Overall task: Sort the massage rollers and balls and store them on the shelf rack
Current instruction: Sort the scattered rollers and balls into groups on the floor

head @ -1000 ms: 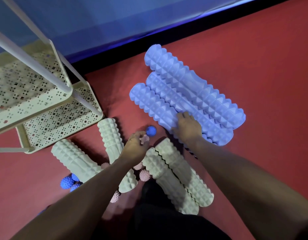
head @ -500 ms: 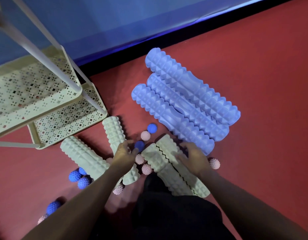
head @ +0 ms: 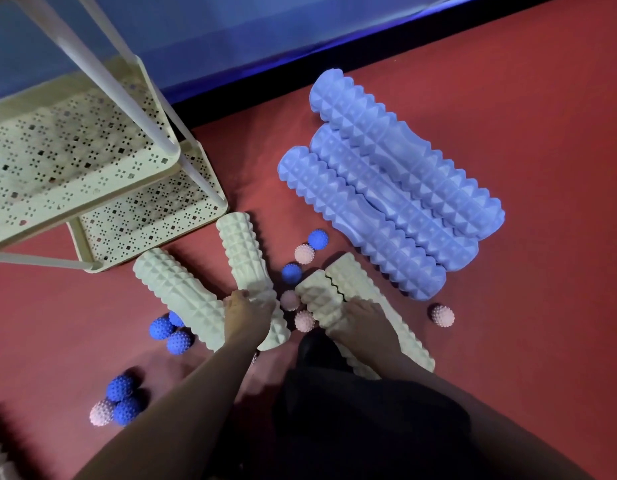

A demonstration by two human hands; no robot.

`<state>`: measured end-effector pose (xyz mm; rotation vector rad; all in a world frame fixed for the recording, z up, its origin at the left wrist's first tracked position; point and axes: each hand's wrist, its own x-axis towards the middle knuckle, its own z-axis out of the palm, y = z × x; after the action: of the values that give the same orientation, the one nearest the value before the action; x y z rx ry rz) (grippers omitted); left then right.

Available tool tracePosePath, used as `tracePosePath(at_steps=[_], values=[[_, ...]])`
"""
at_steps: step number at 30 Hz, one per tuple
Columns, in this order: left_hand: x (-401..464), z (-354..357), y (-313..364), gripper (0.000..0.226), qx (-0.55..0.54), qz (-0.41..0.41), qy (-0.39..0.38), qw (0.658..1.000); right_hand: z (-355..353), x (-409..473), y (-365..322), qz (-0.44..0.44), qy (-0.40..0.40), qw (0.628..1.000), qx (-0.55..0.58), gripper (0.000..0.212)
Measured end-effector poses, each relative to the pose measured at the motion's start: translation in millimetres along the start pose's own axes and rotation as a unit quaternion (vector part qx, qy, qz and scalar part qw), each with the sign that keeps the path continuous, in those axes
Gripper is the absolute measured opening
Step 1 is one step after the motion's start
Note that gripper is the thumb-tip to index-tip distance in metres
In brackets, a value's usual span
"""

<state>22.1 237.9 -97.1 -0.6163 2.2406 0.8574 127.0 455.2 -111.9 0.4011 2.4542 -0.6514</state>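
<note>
Rollers: both hands have left the blue set; left hand [head: 246, 315] now seemingly grips one cream roller [head: 249, 271], right hand [head: 364, 320] clasps the cream pair [head: 338, 289] — cream grouping begins.

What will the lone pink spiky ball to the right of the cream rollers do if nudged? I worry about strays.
The pink spiky ball is round and sits apart on flat red floor, so it would likely roll, though its nubs may slow it. It looks small and probably light. Nothing beside it on the open side would stop it.
</note>
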Motion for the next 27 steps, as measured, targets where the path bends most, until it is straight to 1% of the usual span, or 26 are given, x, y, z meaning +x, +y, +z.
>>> tracePosePath(at_steps=[2,3,6,7,9,12,15,17,19,22,24,26,27], values=[[3,2,4,0.062,0.01,-0.019,-0.003,1.0,4,2,-4,0.02,-0.008,1.0,0.017,0.062],[5,3,7,0.06,0.016,-0.024,0.0,1.0,6,3,-5,0.03,0.007,0.999,0.021,0.068],[7,3,15,0.056,0.072,-0.054,-0.016,0.996,13,3,-10,0.033,0.034,0.999,-0.024,0.072],[11,3,16,0.06,0.117,-0.046,-0.004,0.992,15,5,-12,0.036,0.048,0.997,-0.039,0.07],[14,2,23,0.081,0.135,-0.076,-0.012,0.988,16,8,-16,0.052,0.075,0.994,-0.053,0.064],[25,1,22,0.09,0.107,-0.101,-0.013,0.989,18,12,-21,0.059,0.105,0.988,-0.093,0.065],[30,0,20,0.091,0.077,-0.08,-0.042,0.993,17,15,-15,0.055,0.145,0.98,-0.124,0.068],[34,1,19,0.091,0.066,-0.069,-0.041,0.995,14,19,-8,0.066,0.131,0.979,-0.143,0.073],[35,3,20,0.089,0.058,-0.068,-0.037,0.995,12,22,-3,0.068,0.128,0.979,-0.141,0.071],[37,6,20,0.085,0.05,-0.063,-0.038,0.996,9,18,-1,0.061,0.159,0.981,-0.093,0.065],[37,8,19,0.09,0.075,-0.046,-0.024,0.996,6,16,1,0.064,0.166,0.983,-0.045,0.067],[33,10,16,0.094,0.121,-0.001,0.021,0.992,2,16,2,0.059,0.166,0.984,-0.006,0.066],[29,11,14,0.096,0.15,0.04,0.048,0.987,0,16,2,0.05,0.181,0.982,0.016,0.062]])
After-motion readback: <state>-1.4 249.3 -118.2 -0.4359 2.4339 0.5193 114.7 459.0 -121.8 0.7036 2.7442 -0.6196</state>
